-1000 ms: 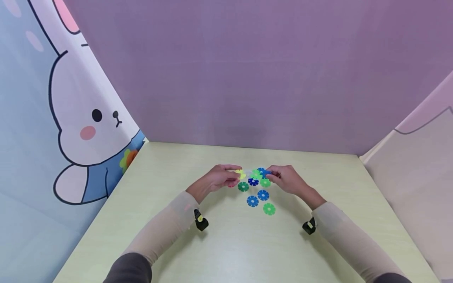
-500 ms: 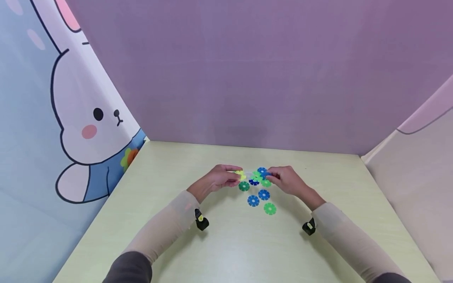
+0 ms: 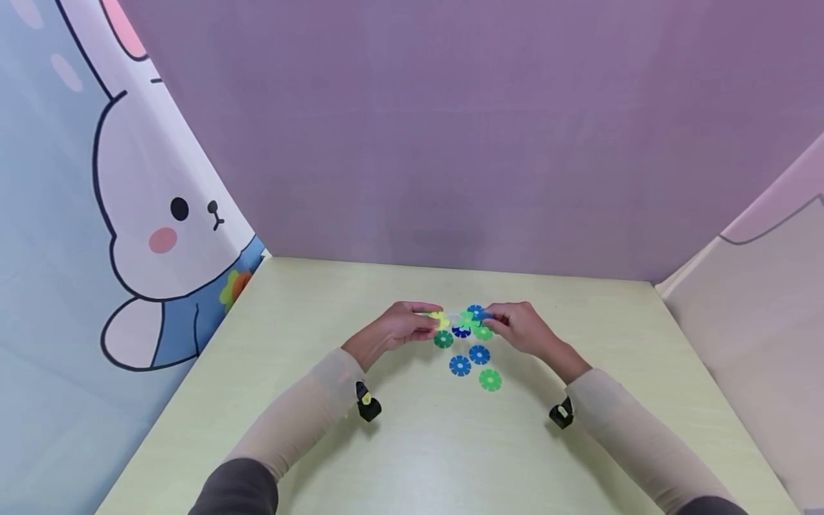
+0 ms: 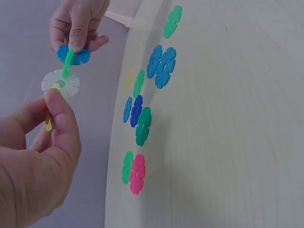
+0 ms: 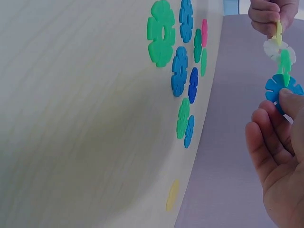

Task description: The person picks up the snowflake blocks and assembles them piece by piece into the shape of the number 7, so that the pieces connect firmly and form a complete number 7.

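A short chain of slotted snowflake discs is held between both hands above the table. My left hand (image 3: 405,325) pinches the yellow disc (image 5: 279,31) at one end between thumb and fingers. The yellow disc joins a whitish translucent disc (image 4: 72,85), which joins a light green disc (image 4: 68,64) standing edge-on. At the other end is a blue disc (image 5: 273,88), its slot meeting the green one. My right hand (image 3: 523,327) pinches this blue disc with the thumb on top; its other fingers show loosely bent in the right wrist view.
Several loose discs lie flat on the pale table (image 3: 412,458): light green (image 3: 491,380), blue (image 3: 460,365), dark green (image 3: 443,339), dark blue (image 4: 136,111), pink (image 4: 137,174) and pale yellow (image 5: 172,194). A purple panel (image 3: 450,143) stands behind the table.
Both hands keep their grips and stay almost still. Over the last second the left hand shifts very slightly right, and the pink disc beneath it drops out of sight in the head view.
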{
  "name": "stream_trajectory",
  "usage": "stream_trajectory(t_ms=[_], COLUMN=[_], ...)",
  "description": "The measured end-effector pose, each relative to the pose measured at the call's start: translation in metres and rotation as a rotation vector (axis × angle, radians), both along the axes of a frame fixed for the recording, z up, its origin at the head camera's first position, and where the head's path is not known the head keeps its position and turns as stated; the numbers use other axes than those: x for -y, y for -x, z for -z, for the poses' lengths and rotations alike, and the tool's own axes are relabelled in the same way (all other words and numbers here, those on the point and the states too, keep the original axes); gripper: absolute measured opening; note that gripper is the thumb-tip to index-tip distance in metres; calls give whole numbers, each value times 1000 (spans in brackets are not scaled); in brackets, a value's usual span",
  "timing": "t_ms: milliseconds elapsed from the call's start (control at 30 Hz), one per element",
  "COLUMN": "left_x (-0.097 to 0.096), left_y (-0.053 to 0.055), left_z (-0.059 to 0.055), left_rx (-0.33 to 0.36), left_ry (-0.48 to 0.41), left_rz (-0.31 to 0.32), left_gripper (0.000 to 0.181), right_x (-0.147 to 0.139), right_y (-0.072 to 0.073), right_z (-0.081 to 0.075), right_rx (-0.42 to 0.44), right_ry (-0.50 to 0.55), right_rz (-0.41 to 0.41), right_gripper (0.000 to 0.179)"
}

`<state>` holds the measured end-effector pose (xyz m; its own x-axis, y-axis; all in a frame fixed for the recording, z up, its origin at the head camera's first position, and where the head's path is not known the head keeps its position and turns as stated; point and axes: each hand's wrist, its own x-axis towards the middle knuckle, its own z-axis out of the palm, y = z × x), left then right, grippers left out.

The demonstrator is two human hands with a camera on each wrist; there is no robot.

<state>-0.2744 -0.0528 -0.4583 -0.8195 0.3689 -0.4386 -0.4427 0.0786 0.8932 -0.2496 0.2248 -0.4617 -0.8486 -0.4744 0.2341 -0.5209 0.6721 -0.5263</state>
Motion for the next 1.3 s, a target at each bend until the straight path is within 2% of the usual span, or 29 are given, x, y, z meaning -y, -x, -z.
stream_trajectory(t_ms=[133, 300, 467, 600, 833, 1067, 1167, 1300], left_x=[0, 1, 3, 4, 4, 0, -1, -1], left_y=[1, 1, 2, 5, 8, 8, 9, 10], left_z=[0, -4, -4, -3, -1, -3, -4, -4], left_rx=[6, -19, -23, -16, -16, -9, -12, -7], left_ry=[1, 18, 15, 3, -14, -17, -18, -14], left_rz=[-4, 1, -16, -34, -36, -41, -40, -37], left_gripper=[39, 38, 42, 42, 40, 40, 41, 41], right_x=[0, -1, -8, -17, -32, -42, -44, -45], right_y=[0, 1, 7, 14, 34, 52, 59, 67], right_z=[0, -2, -6, -12, -17, -8, -3, 4], right_rx=[3, 3, 10, 3, 56, 112, 161, 206], right_ry=[-4, 6, 50, 63, -8, -98, -148, -223], right_rz=[9, 8, -3, 21, 142, 228, 263, 284], right_gripper=[8, 11, 13, 15, 18, 24, 28, 33])
